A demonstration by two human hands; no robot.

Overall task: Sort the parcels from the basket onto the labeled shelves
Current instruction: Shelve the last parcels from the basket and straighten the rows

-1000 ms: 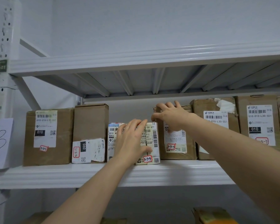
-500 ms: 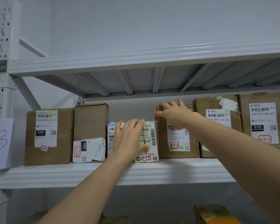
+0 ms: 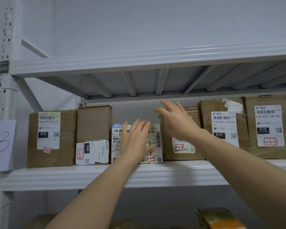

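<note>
A row of parcels stands on the white shelf [image 3: 89,176]. My left hand [image 3: 135,139] lies flat with straight fingers against the front of the small label-covered parcel marked 3-3-4 [image 3: 153,156]. My right hand [image 3: 177,119] is spread with straight fingers in front of the upper left part of the brown parcel marked 3-3-5 [image 3: 180,152]; whether it touches the box I cannot tell. Brown parcels marked 3-3-1 [image 3: 51,139] and 3-3-2 [image 3: 93,134] stand to the left. No basket is in view.
More brown boxes [image 3: 224,126] and the box marked 3-3-7 [image 3: 267,126] stand at the right. A paper sheet with "3" [image 3: 2,144] hangs on the left post. The upper shelf [image 3: 139,61] is close overhead. Parcels [image 3: 220,219] lie on the level below.
My right hand has let go of the top edge of the 3-3-5 parcel and spread its fingers. My left hand stays flat on the 3-3-4 parcel.
</note>
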